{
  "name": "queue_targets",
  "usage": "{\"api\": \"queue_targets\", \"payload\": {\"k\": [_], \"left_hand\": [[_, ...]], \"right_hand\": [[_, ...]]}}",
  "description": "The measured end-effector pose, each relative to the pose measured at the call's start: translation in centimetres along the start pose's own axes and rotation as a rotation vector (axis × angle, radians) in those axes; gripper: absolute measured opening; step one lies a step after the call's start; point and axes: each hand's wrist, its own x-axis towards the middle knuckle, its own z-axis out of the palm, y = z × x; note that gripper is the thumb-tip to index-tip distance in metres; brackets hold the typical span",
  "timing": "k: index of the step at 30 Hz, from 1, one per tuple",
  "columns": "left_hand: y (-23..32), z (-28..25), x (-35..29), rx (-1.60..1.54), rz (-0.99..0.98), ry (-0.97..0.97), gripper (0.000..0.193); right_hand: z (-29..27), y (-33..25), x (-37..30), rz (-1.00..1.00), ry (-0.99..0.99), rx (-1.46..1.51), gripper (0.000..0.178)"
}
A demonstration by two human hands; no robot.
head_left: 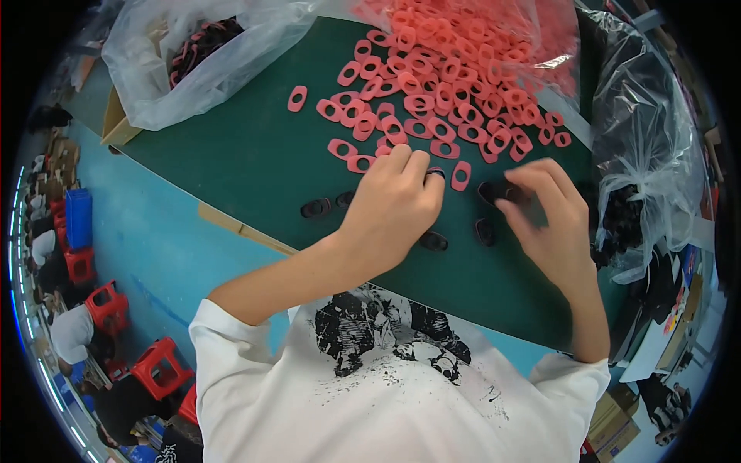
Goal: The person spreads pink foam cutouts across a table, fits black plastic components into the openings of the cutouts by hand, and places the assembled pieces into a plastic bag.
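The right hand [557,220] pinches a black piece [488,191], best kept level; apart, beside pink rings [461,185], the left hand [394,202] hides its grip, which cannot be told.

Factory workshop — workers [71,334] in a row | red stools [143,369] | green worktable [231,170] | heaped pink parts [445,95]

No words or numbers can be read. At six o'clock, the white shirt [394,401] bears a black print [355,332], with illegible script-like marks [494,394] toward five; between seven and eight, pale marks [167,454] on dark cloth are too small.
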Motion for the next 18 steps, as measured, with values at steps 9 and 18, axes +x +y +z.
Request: {"api": "queue_targets", "payload": {"k": [9,18], "left_hand": [[0.2,-0.1,-0.1,0.021,-0.001,0.08,0.044],[0.8,0.8,-0.2,-0.008,-0.079,0.1,0.032]], "right_hand": [[3.3,-0.3,5.5,0.032,-0.047,0.08,0.026],[5.9,0.7,6.4,0.039,0.066,-0.044,0.011]]}}
